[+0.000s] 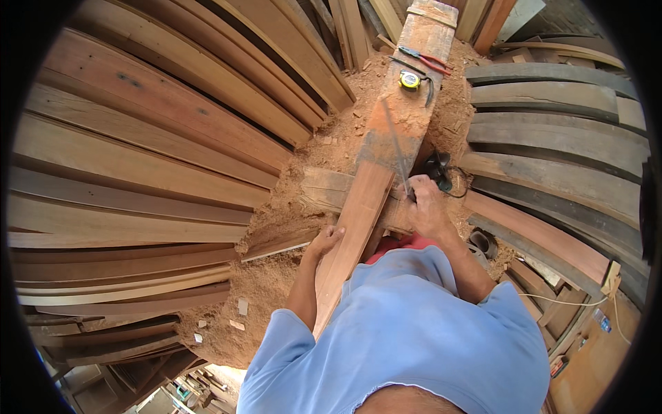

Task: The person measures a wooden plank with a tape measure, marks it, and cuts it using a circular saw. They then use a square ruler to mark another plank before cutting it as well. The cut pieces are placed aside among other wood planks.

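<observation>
A reddish-brown wooden plank point(357, 214) runs from beside my body out onto a worn, dusty bench board point(393, 131). My left hand point(326, 241) grips its left edge, thumb on top and the other fingers mostly hidden. On the other side, my right hand point(427, 205) is closed round the dark handle of a long, thin grey blade point(395, 141). That blade points away from me over the plank's far end and is blurred, so its exact kind is unclear. Farther along the board lie a yellow tape measure point(409, 81), red-handled pliers point(431, 62) and a dark pencil-like stick point(407, 66).
Stacked timber boards point(138, 138) line the left side, and more greyish boards point(558, 134) the right. Sawdust point(289, 214) covers the ground around the bench. A black corded power tool point(438, 169) sits right of the bench. A pale cord point(565, 302) hangs at the lower right.
</observation>
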`<state>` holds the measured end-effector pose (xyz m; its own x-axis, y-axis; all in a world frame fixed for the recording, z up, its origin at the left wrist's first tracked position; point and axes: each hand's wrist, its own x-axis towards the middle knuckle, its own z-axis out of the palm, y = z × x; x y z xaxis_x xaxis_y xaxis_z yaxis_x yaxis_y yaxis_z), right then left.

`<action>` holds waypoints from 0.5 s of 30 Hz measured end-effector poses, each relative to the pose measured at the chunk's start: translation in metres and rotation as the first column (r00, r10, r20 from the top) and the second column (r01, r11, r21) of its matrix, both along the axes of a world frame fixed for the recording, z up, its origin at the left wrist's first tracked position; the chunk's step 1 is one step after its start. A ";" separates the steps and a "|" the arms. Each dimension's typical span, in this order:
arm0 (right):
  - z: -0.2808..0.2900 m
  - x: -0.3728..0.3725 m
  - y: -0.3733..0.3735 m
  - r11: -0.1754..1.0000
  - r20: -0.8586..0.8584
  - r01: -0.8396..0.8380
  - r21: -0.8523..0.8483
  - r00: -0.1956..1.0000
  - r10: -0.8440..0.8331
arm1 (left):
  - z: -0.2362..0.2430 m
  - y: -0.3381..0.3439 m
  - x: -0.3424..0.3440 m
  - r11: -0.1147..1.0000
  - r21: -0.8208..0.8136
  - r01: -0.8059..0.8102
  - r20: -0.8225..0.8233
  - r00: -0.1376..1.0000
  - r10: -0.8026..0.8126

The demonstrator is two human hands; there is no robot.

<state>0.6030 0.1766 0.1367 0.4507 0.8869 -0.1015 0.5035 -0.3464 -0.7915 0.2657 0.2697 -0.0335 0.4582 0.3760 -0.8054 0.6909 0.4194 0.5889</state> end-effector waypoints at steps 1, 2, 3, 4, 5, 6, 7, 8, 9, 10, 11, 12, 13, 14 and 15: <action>0.001 -0.004 0.004 1.000 0.141 -0.016 0.024 0.990 0.012 | -0.001 -0.005 -0.011 0.987 -0.091 -0.132 0.102 0.985 0.141; 0.003 0.000 0.002 0.999 0.295 -0.024 0.034 0.955 0.013 | -0.011 -0.008 -0.013 0.991 -0.086 -0.098 0.102 0.989 0.107; -0.007 0.003 0.001 0.999 0.167 0.006 -0.040 0.986 0.001 | -0.023 -0.004 -0.021 0.995 -0.076 -0.063 0.105 0.992 0.071; -0.012 0.005 0.002 0.998 0.104 0.036 -0.051 0.994 -0.030 | -0.031 -0.003 -0.027 0.997 -0.069 -0.029 0.108 0.994 0.036; -0.016 0.006 0.005 0.996 0.036 0.071 -0.063 0.997 -0.069 | -0.030 -0.004 -0.027 1.000 0.006 0.009 0.045 0.999 -0.009; -0.020 0.010 0.008 0.991 -0.029 0.110 -0.074 0.993 -0.112 | -0.020 -0.010 -0.021 0.997 0.067 -0.047 0.054 0.998 0.043; -0.025 0.017 0.009 0.991 0.013 0.072 -0.116 0.997 -0.071 | -0.002 -0.018 -0.013 0.986 0.128 -0.106 0.066 0.993 0.099; -0.026 0.021 0.008 0.985 -0.070 0.139 -0.100 0.987 -0.146 | 0.021 -0.024 -0.002 0.968 0.183 -0.170 0.075 0.984 0.159; -0.026 0.022 0.008 0.977 -0.160 0.197 -0.087 0.965 -0.209 | 0.046 -0.028 0.007 0.942 0.281 -0.181 0.085 0.983 0.164; -0.028 0.021 0.009 0.964 -0.255 0.252 -0.079 0.930 -0.264 | 0.068 -0.032 0.015 0.922 0.381 -0.073 -0.031 0.995 0.092; -0.033 0.025 0.008 0.960 -0.291 0.261 -0.105 0.915 -0.281 | 0.088 -0.035 0.025 0.884 0.465 0.045 -0.156 0.987 0.031; -0.042 0.028 0.007 0.960 -0.345 0.252 -0.121 0.896 -0.278 | 0.105 -0.039 0.032 0.831 0.530 0.170 -0.286 0.958 -0.014; -0.057 0.031 0.006 0.961 -0.401 0.243 -0.131 0.874 -0.276 | 0.116 -0.045 0.042 0.831 0.536 0.149 -0.297 0.955 0.021; -0.070 0.032 0.007 0.961 -0.451 0.239 -0.141 0.848 -0.278 | 0.117 -0.051 0.047 0.791 0.584 0.181 -0.316 0.949 0.016; -0.082 0.032 0.007 0.968 -0.487 0.234 -0.096 0.837 -0.250 | 0.116 -0.059 0.051 0.750 0.627 0.211 -0.330 0.944 0.010</action>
<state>0.6350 0.1836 0.0545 0.5340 0.7486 -0.3929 -0.0514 -0.4351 -0.8989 0.3167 0.2102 0.0820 0.3074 0.8193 -0.4840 0.8903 -0.0681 0.4502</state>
